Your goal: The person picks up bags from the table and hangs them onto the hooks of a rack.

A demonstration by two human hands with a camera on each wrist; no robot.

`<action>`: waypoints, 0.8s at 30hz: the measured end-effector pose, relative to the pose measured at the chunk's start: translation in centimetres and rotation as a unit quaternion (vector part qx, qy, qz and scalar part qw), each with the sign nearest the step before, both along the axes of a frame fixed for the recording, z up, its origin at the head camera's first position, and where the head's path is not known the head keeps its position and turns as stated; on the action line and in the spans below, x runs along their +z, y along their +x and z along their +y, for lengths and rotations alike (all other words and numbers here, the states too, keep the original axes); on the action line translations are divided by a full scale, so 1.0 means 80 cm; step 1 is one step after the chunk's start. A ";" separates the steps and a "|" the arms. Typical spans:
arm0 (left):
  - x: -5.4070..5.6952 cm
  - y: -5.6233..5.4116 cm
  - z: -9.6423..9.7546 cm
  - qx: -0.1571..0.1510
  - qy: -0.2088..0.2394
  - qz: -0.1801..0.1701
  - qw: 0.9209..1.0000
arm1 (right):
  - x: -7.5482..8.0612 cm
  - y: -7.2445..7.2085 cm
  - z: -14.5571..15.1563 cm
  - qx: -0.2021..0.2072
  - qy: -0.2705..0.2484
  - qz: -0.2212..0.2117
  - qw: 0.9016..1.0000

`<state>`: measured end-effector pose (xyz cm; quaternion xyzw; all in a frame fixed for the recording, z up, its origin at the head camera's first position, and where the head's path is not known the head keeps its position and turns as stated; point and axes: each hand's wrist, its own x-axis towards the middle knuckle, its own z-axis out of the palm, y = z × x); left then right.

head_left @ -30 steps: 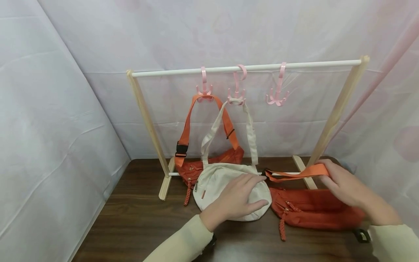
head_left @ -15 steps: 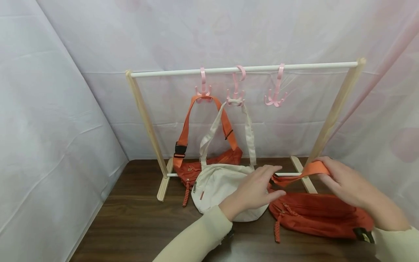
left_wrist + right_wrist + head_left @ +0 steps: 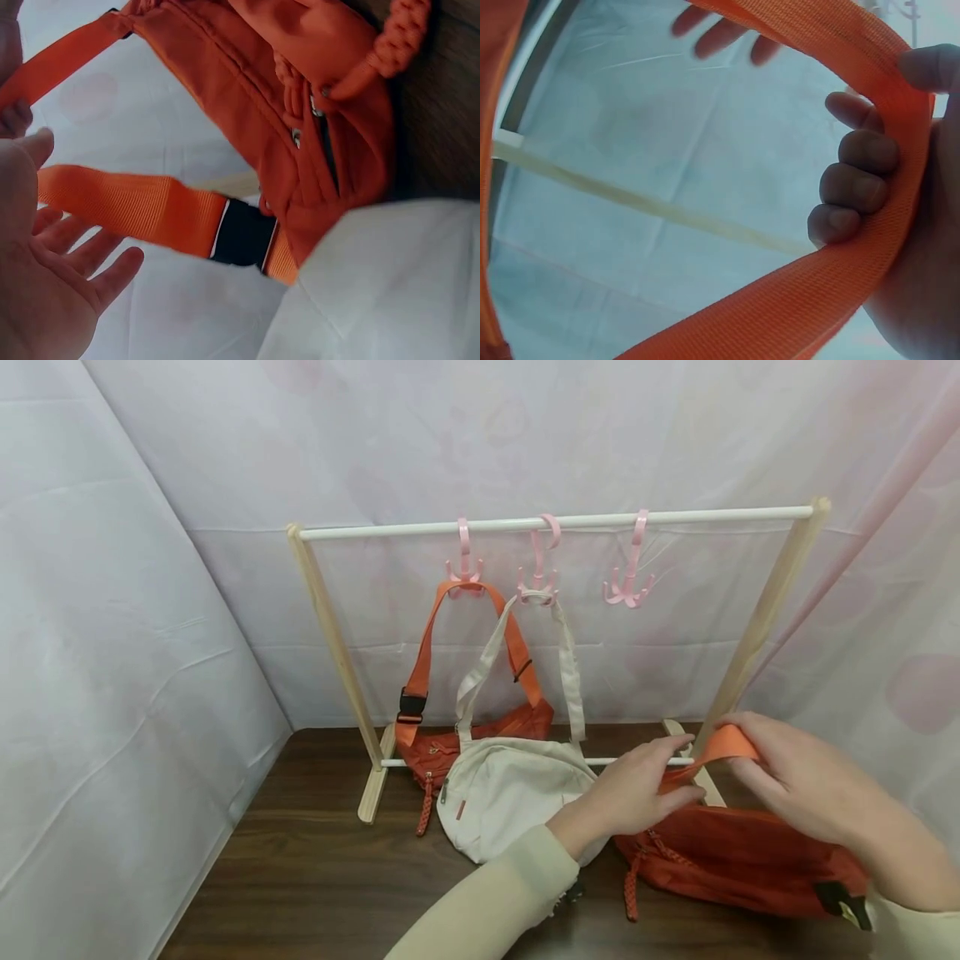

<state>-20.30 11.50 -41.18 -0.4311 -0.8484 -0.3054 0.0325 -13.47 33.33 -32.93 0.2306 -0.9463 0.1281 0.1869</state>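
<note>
My right hand (image 3: 813, 781) grips the orange strap (image 3: 729, 743) of a rust-red waist bag (image 3: 738, 860), its fingers curled round the webbing in the right wrist view. The strap is raised in a loop while the bag rests on the table at the right. My left hand (image 3: 633, 789) has come up to the strap's left side. In the left wrist view its fingers (image 3: 116, 274) are spread behind the webbing, which lies across them near a black buckle (image 3: 244, 232). The thumb stands apart from the strap. A braided zip pull (image 3: 631, 885) hangs from the bag's left end.
A cream bag (image 3: 510, 793) and another rust-red bag (image 3: 431, 752) hang by their straps from pink hooks (image 3: 537, 581) on a wooden rack with a white rail (image 3: 375, 531). A third pink hook (image 3: 630, 585) on the right bears no bag. Pale curtains surround the table.
My left hand has moved right, from over the cream bag to the orange strap. The right hand keeps its grip on the strap, and the bag has shifted slightly toward me.
</note>
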 end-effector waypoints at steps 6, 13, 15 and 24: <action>0.003 0.001 0.015 -0.002 0.019 0.045 0.999 | 0.014 0.008 -0.007 -0.002 0.009 0.018 1.000; 0.014 0.004 0.020 -0.016 0.053 0.040 0.998 | 0.033 0.017 -0.007 -0.007 0.026 0.049 0.998; 0.017 0.005 0.021 -0.023 0.073 0.032 0.997 | 0.039 0.019 -0.008 -0.012 0.030 0.057 0.998; 0.037 0.009 0.021 -0.045 0.143 -0.005 0.989 | 0.060 0.029 -0.012 -0.035 0.015 0.068 0.997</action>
